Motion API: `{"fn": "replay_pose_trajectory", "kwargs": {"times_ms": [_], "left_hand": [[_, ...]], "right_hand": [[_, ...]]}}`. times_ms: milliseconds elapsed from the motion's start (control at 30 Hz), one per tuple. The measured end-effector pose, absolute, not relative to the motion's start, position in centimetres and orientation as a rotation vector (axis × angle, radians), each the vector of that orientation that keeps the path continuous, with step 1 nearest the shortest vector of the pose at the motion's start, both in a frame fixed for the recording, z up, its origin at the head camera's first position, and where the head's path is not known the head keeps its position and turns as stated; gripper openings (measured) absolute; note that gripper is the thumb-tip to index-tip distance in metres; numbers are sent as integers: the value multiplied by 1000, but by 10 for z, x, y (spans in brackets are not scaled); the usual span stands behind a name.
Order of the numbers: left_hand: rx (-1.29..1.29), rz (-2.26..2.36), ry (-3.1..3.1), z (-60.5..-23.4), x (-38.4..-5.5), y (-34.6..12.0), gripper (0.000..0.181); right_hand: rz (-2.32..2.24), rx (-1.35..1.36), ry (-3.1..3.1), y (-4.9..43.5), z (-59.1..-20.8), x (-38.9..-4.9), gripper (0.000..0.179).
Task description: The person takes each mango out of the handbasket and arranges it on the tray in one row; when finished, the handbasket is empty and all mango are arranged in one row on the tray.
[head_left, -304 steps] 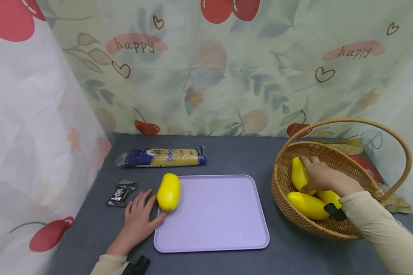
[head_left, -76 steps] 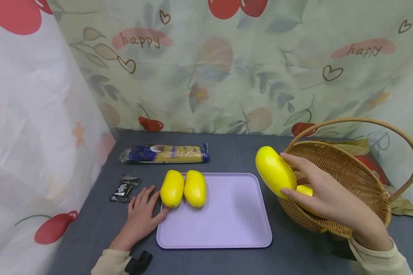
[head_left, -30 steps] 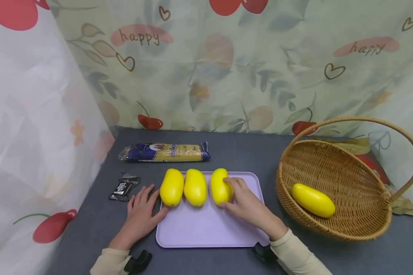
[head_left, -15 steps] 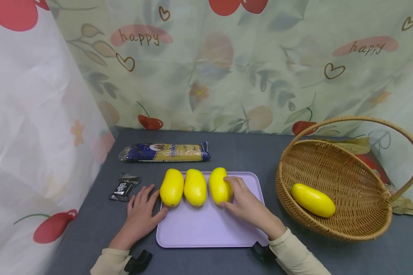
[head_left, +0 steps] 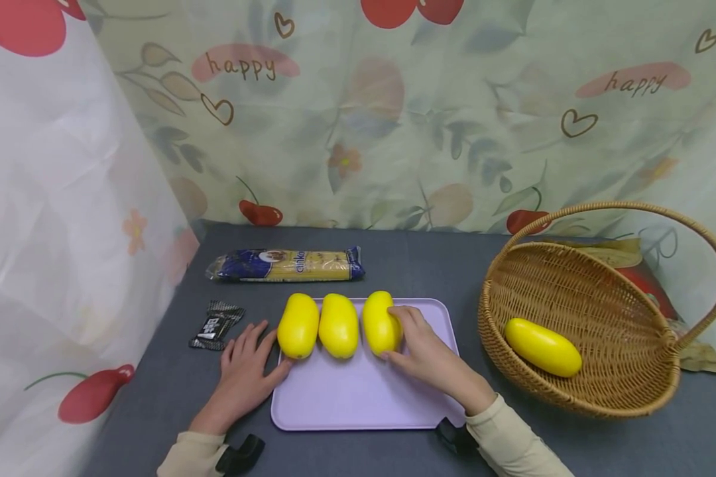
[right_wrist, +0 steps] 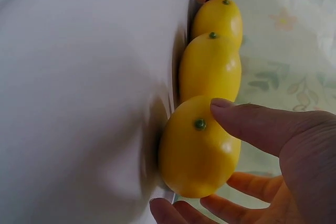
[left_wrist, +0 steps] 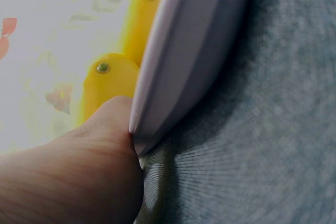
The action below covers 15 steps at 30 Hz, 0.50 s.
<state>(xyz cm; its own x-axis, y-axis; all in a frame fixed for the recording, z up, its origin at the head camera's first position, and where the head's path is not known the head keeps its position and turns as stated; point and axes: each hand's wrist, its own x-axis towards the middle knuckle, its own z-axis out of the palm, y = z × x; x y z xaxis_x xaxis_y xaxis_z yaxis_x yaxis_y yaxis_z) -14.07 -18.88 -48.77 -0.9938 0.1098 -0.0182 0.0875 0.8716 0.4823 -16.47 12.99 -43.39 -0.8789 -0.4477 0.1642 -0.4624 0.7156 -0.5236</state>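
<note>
Three smooth yellow mangoes stand in a row along the far left and middle of a lilac tray (head_left: 358,401). The rightmost mango (head_left: 380,323) is between the thumb and fingers of my right hand (head_left: 426,351); the right wrist view shows the thumb on its near end and fingers beneath. A small gap parts it from the middle mango (head_left: 339,326). My left hand (head_left: 244,371) lies spread at the tray's left edge, thumb at the rim, beside the left mango (head_left: 298,326). Another mango (head_left: 543,347) lies in a wicker basket (head_left: 620,371) to the right.
Behind the tray lies a blue and yellow pasta packet (head_left: 286,265). A small black wrapped packet (head_left: 216,324) sits left of the left hand. The basket's tall arched handle (head_left: 632,207) rises at right, with a red and tan bag (head_left: 644,281) behind it.
Since the oldest frame, two mangoes have come from the basket onto the tray. The right hand carried the third one leftward and set it down; both hands are nearly still over the last second.
</note>
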Motion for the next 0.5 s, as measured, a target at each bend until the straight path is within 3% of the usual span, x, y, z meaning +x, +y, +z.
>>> {"fn": "replay_pose_trajectory", "kwargs": {"times_ms": [300, 500], "left_hand": [[148, 764, 2977, -487, -142, -190, 77], [144, 754, 2976, -487, -142, -189, 77]], "right_hand": [[905, 758, -2895, 133, -426, -161, 73], [818, 745, -2897, 152, -398, -144, 75]]}}
